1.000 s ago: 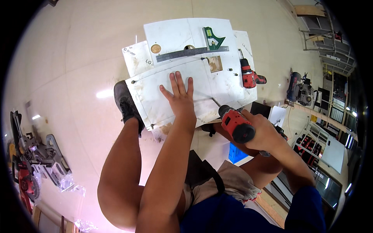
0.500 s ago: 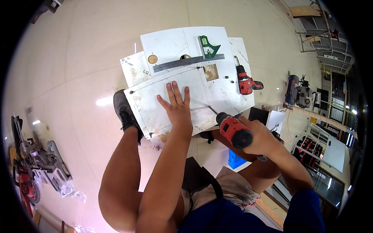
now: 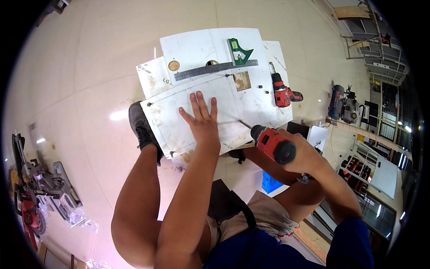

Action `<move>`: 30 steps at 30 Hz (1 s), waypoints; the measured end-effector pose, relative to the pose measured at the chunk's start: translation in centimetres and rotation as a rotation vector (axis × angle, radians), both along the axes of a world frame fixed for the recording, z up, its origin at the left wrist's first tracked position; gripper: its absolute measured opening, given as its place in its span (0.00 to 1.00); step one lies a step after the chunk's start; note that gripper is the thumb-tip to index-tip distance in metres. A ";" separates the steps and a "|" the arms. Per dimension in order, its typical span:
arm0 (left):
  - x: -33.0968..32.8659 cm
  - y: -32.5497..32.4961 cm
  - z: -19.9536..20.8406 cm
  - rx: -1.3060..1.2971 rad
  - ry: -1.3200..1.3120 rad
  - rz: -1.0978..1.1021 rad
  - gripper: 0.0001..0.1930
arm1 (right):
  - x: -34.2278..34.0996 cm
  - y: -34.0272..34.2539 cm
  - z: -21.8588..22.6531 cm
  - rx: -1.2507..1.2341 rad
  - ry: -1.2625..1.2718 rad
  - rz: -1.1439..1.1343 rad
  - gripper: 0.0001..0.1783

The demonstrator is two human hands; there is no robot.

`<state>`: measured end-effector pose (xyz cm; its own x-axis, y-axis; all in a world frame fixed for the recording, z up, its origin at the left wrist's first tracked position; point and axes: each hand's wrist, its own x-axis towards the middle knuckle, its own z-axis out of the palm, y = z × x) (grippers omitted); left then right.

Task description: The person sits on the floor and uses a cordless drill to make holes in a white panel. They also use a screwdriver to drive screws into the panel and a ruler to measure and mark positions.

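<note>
My left hand [image 3: 204,121] lies flat with fingers spread on a white panel [image 3: 172,119] marked with pencil lines. Small dark fasteners sit near several of the panel's corners. Gripped in my right hand [image 3: 298,152] is a red and black cordless drill [image 3: 273,141], its long thin bit aimed up and left. The bit's tip is over the panel's right part, right of my left hand; I cannot tell whether it touches. Beyond the panel lie a steel rule [image 3: 204,71] and its green combination square head [image 3: 239,51]. A second red drill [image 3: 281,92] rests on its side at the right.
Beneath the panel is a larger white board [image 3: 257,107] with round and square cut-outs and two small dark pieces on it. A blue box [image 3: 270,183] stands below on the right. Far right are a compressor [image 3: 342,103] and shelving; at left, a mitre saw [image 3: 33,197].
My right hand has brought the drill slightly right, and the tilt of its body has changed a little. My left hand stays flat on the panel. The whole view has shifted slightly.
</note>
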<state>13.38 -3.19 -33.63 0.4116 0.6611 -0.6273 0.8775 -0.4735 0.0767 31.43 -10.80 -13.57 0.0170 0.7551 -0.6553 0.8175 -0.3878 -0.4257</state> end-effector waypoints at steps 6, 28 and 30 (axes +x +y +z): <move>-0.2 -0.8 -1.4 0.119 -0.021 -0.021 0.63 | 0.4 -0.3 -0.1 -0.020 -0.038 0.032 0.21; -0.2 0.0 0.1 -0.046 -0.032 -0.002 0.57 | 2.1 -0.6 -0.5 0.049 0.097 -0.046 0.18; -0.4 -0.2 -0.2 -0.009 -0.042 -0.014 0.62 | 2.2 -0.5 -0.4 0.037 0.112 -0.045 0.20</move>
<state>13.02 -3.39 -33.81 0.4472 0.6493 -0.6152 0.8666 -0.4848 0.1183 33.59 -11.30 -14.00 -0.0202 0.7790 -0.6267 0.7463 -0.4054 -0.5279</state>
